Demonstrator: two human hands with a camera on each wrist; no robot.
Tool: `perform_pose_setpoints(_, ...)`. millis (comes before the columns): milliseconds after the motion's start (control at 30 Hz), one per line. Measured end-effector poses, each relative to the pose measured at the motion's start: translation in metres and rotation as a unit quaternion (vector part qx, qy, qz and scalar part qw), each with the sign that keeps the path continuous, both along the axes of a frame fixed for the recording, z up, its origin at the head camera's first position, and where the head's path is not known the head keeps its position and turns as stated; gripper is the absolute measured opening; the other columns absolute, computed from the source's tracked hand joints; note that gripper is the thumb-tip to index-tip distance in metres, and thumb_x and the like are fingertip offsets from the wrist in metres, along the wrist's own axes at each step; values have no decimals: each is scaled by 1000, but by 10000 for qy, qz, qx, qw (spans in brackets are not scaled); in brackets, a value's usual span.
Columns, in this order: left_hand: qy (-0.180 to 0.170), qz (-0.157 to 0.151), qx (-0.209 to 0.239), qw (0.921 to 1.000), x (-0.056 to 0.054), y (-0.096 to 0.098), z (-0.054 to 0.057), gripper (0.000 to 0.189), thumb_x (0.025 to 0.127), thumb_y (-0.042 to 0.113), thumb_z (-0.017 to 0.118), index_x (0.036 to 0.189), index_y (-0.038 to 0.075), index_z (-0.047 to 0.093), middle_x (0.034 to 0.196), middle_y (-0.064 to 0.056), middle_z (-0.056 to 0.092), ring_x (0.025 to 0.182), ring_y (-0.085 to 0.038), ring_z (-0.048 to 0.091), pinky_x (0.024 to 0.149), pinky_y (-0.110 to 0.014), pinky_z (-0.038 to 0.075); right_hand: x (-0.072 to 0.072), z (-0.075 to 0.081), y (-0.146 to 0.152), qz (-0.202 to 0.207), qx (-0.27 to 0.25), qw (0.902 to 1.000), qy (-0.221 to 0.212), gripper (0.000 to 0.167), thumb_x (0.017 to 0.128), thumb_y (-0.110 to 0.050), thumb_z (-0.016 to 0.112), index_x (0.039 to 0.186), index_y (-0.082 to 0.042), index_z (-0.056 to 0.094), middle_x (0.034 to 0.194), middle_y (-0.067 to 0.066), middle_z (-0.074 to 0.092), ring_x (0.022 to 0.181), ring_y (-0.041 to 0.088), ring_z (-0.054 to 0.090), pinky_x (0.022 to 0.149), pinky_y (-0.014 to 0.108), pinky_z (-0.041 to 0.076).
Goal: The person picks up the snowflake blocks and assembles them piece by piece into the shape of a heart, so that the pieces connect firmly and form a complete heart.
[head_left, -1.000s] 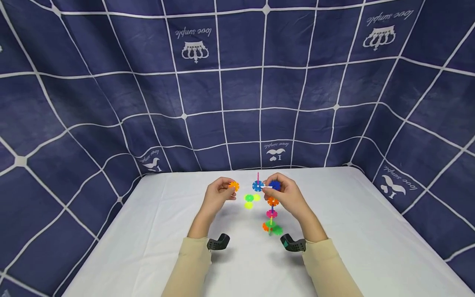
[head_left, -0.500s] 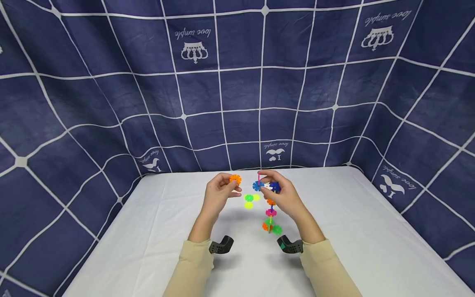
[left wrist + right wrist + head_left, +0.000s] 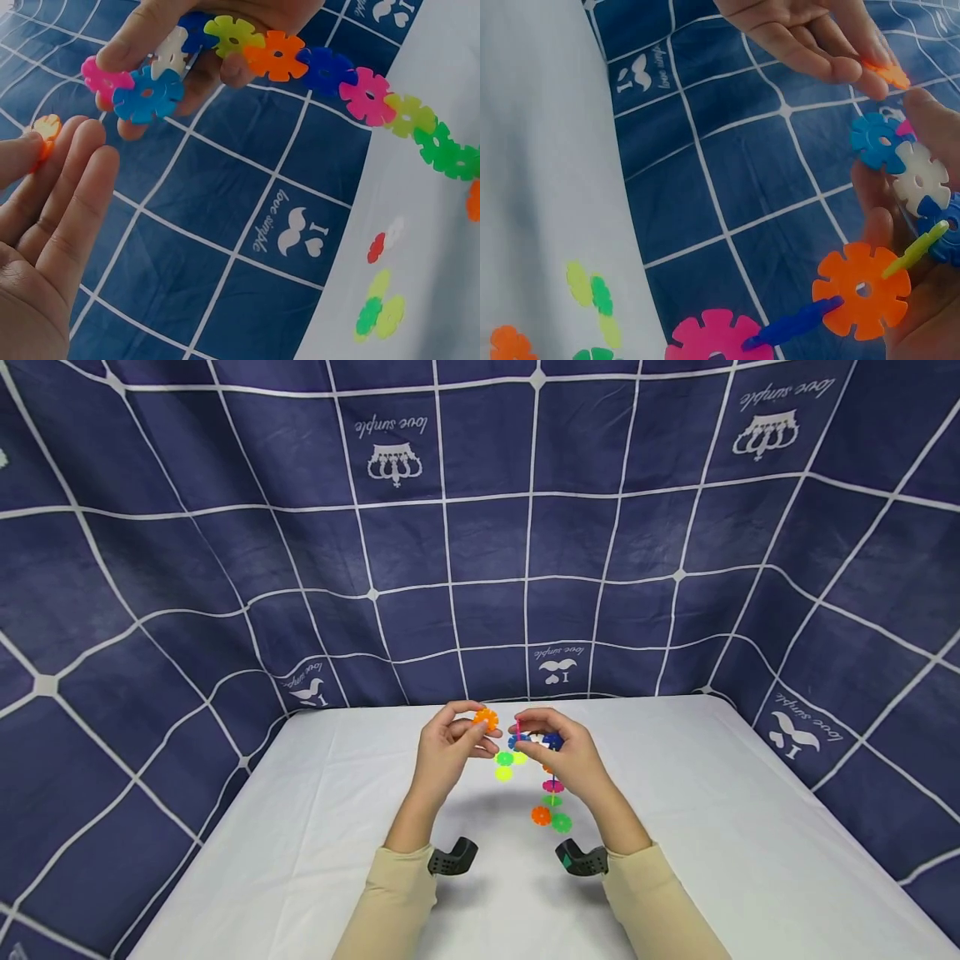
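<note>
My left hand (image 3: 442,752) pinches a loose orange snowflake disc (image 3: 486,719) between thumb and forefinger; its other fingers are extended in the left wrist view. Facing it, my right hand (image 3: 564,750) holds the end of a chain of interlocked snowflake discs. Its thumb and fingers pinch the pink end disc (image 3: 107,79). A light blue disc (image 3: 148,95), a white disc (image 3: 921,178) and a dark blue disc (image 3: 943,225) follow along the palm. Beyond them the chain hangs down through an orange disc (image 3: 862,291) and a pink disc (image 3: 367,97). A small gap separates the loose disc from the chain.
On the white-covered table (image 3: 337,827) lie several loose discs, among them a green disc (image 3: 505,759) and a yellow disc (image 3: 503,773). A red disc (image 3: 376,247) shows near a white one. A navy checked curtain (image 3: 480,543) encloses the back and sides.
My left hand has moved right and slightly up with the orange disc. My right hand has shifted left and its fingers have come round onto the pink end disc, carrying the chain along.
</note>
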State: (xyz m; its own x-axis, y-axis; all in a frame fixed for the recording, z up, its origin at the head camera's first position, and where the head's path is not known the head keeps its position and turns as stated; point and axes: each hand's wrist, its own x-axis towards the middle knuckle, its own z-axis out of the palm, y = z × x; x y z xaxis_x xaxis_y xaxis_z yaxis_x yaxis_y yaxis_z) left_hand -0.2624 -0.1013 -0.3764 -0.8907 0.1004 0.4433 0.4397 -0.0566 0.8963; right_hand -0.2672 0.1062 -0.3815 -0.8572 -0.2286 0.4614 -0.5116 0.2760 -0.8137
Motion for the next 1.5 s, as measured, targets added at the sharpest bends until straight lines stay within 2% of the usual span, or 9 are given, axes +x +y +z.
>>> perform_pose_setpoints(167,337,43,-63,9994,1,1,1,26,96,4,64,121,1,64,94,-31,70,66,-13,71,65,-37,63,3,0,-2,172,162,9996,132,37,84,-21,81,118,-17,69,107,4,75,105,22,68,88,32,58)
perform_pose_setpoints(333,611,165,-553,9965,3,3,2,24,96,7,65,119,6,68,95,-24,72,66,-13,69,64,-33,63,4,1,-5,286,338,9983,390,35,83,-20,82,115,-16,70,105,3,75,102,22,69,95,44,57)
perform_pose_setpoints(567,828,355,-975,9912,4,3,-2,22,96,8,66,117,9,70,91,-17,73,65,-24,68,63,-28,62,5,2,-7,263,544,9970,494,33,82,-18,82,113,-14,70,107,3,75,99,29,69,90,32,58)
perform_pose_setpoints(800,1350,495,-1207,9822,3,3,-5,20,95,7,66,115,8,71,87,-14,74,61,-22,65,62,-24,60,7,4,-7,236,650,9964,501,33,82,-19,83,113,-14,70,105,2,75,97,22,69,89,38,59)
perform_pose_setpoints(1000,1906,442,-1228,9730,3,2,-5,19,93,4,66,112,5,69,87,-14,73,56,-20,62,58,-25,59,8,5,-7,331,545,9973,371,33,82,-20,83,112,-15,71,103,2,75,96,23,70,87,36,59)
perform_pose_setpoints(1233,2288,308,-1203,9655,2,3,-7,18,94,0,64,112,3,65,84,-16,71,52,-21,60,54,-27,57,10,5,-7,304,469,9984,96,32,83,-19,83,112,-15,70,102,4,74,96,21,68,81,23,57)
perform_pose_setpoints(1367,2286,270,-1244,9652,3,3,-8,18,95,0,62,113,4,63,82,-17,69,51,-22,59,53,-28,57,10,6,-7,298,433,9986,24,32,83,-13,82,113,-11,69,104,8,74,97,23,68,82,32,60)
perform_pose_setpoints(1433,2264,286,-1298,9649,3,3,-8,18,95,1,63,113,4,63,81,-16,69,51,-22,59,52,-27,57,15,12,-8,283,498,9984,12,32,83,-10,81,113,-8,69,104,10,74,97,25,68,83,32,60)
perform_pose_setpoints(1500,2238,295,-1356,9647,4,3,-8,19,95,2,64,113,5,64,81,-15,69,51,-18,58,53,-26,57,15,12,-8,308,509,9982,57,31,83,-12,81,112,-9,69,104,9,74,97,25,68,85,38,60)
